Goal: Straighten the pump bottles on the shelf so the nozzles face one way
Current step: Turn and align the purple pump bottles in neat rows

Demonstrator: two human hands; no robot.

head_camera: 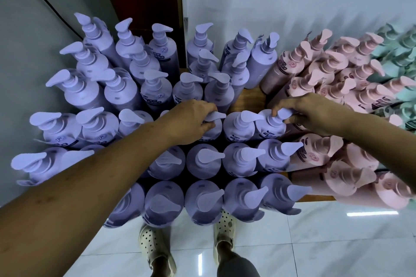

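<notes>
Purple bottles (204, 159): near rows point right, far rows mixed; pink bottles (337, 87) mixed. Left hand (191, 119) grips one mid-row pump (218, 116), right hand (308, 114) another. Looks under half done.

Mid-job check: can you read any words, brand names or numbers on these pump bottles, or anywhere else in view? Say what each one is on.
No text can be quoted; nothing is legible.
purple bottles: a small round logo over a dark band of print, too blurred to read.
pink bottles: the same kind of logo and dark band, unreadable.
green bottles: too blurred to tell.
No text shows anywhere else.
</notes>
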